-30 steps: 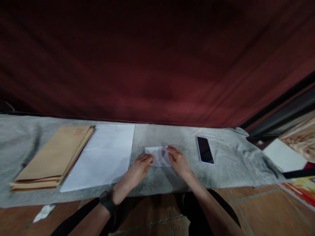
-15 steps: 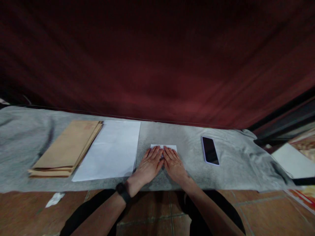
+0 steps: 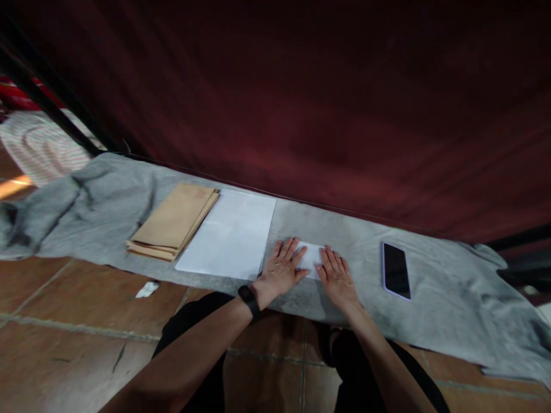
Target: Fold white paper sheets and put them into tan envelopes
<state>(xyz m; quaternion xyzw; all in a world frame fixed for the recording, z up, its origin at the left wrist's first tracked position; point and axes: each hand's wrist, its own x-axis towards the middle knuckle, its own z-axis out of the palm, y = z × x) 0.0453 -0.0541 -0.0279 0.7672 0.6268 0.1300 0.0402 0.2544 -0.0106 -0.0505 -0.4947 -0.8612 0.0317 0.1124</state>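
Your left hand (image 3: 282, 268) and right hand (image 3: 338, 278) have parted across the small paper (image 3: 311, 261), splayed at its opposite ends, gripping nothing, seemingly to flatten it.

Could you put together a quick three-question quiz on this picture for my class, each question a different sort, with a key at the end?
1. True or false: the left hand and the right hand both touch the small white paper.
2. Which lies along the left side of the large white sheet? (a) phone (b) brown paper stack (c) small white paper
3. Fill in: the dark wristband is worn next to the ____ hand.

Key: 1. True. 2. b. 3. Left.
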